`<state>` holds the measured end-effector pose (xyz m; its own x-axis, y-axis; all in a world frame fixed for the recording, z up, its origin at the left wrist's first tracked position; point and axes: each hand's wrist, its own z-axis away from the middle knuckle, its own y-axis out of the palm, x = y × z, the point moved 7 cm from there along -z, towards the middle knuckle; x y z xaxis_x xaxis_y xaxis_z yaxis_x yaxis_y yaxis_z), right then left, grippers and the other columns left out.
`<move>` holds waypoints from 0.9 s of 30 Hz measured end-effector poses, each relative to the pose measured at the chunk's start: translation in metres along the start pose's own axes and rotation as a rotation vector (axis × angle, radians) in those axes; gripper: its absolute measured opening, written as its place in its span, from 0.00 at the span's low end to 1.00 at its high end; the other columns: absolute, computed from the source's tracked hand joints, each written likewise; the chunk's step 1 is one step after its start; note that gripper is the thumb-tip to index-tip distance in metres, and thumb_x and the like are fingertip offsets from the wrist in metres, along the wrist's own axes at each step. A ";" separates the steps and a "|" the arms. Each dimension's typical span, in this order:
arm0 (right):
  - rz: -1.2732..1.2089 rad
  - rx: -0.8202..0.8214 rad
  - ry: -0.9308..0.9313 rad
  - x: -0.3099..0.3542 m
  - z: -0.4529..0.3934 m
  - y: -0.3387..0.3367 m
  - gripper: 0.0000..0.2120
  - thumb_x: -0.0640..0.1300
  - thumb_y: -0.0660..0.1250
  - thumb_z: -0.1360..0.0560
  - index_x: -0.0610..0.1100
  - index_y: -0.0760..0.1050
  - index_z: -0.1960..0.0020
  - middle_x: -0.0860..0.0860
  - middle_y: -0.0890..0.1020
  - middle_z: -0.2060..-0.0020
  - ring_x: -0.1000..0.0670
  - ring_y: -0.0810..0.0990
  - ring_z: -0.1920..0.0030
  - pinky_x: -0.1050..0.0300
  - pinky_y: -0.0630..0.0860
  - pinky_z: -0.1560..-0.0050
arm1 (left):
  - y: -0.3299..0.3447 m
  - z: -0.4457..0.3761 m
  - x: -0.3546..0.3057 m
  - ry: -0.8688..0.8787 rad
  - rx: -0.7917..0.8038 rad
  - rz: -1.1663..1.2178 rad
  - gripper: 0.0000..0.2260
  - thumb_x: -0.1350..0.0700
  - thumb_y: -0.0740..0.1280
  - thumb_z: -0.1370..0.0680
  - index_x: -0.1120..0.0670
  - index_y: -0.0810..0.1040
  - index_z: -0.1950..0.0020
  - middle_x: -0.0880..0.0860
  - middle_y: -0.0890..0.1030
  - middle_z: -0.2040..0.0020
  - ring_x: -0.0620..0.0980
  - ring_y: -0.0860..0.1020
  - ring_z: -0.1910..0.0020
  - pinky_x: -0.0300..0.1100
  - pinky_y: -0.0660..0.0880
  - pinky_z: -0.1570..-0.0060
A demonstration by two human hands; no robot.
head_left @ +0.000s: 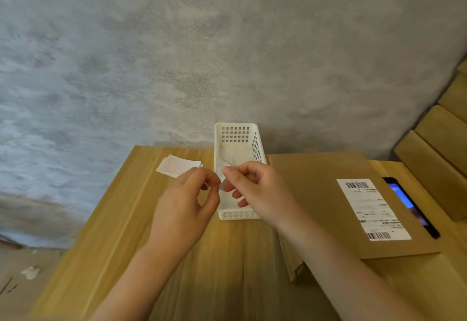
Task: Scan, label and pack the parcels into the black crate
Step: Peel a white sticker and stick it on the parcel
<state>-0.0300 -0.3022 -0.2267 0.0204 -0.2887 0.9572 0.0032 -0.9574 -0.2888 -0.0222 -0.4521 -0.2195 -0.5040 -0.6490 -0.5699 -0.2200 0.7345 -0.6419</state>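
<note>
Both hands meet above the near end of a white basket (236, 143) at the desk's (126, 232) far edge. The left hand (185, 202) and right hand (255, 189) pinch a small, thin slip (222, 186) between fingertips. A flat cardboard parcel (316, 194) lies on the desk's right side, bearing a label (371, 209), a phone (410, 207) beside it. Paper slips (177, 166) sit near the far left corner.

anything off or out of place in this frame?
Minor only: a crumpled white paper scrap lies on the floor left of the wooden table, and the stack of white label sheets sits askew to the table edge. The flat brown cardboard parcel looks undamaged.
</note>
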 end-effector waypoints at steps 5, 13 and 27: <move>0.007 -0.041 0.041 -0.016 0.010 -0.038 0.05 0.45 0.67 0.22 0.46 0.80 0.54 0.51 0.85 0.62 0.53 0.83 0.62 0.58 0.81 0.63 | 0.031 0.001 -0.032 0.047 0.059 0.004 0.05 0.57 0.69 0.25 0.47 0.77 0.53 0.40 0.77 0.56 0.41 0.76 0.55 0.42 0.76 0.61; 0.063 -0.073 0.041 -0.028 0.033 -0.103 0.07 0.48 0.67 0.23 0.46 0.80 0.55 0.48 0.84 0.64 0.47 0.83 0.62 0.48 0.82 0.59 | 0.074 0.002 -0.088 0.091 0.108 0.074 0.03 0.53 0.69 0.24 0.47 0.80 0.52 0.39 0.79 0.54 0.39 0.76 0.50 0.31 0.71 0.53; 0.225 -0.008 0.207 -0.070 0.060 -0.188 0.08 0.42 0.66 0.24 0.40 0.81 0.58 0.51 0.82 0.70 0.60 0.76 0.70 0.63 0.71 0.66 | 0.102 0.016 -0.074 -0.360 0.143 0.222 0.08 0.48 0.66 0.22 0.41 0.72 0.45 0.40 0.79 0.56 0.43 0.75 0.61 0.37 0.71 0.62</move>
<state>0.0278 -0.1018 -0.2409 -0.1847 -0.4887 0.8527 0.0139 -0.8688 -0.4949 0.0056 -0.3320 -0.2509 -0.1978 -0.5249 -0.8279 -0.0090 0.8455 -0.5339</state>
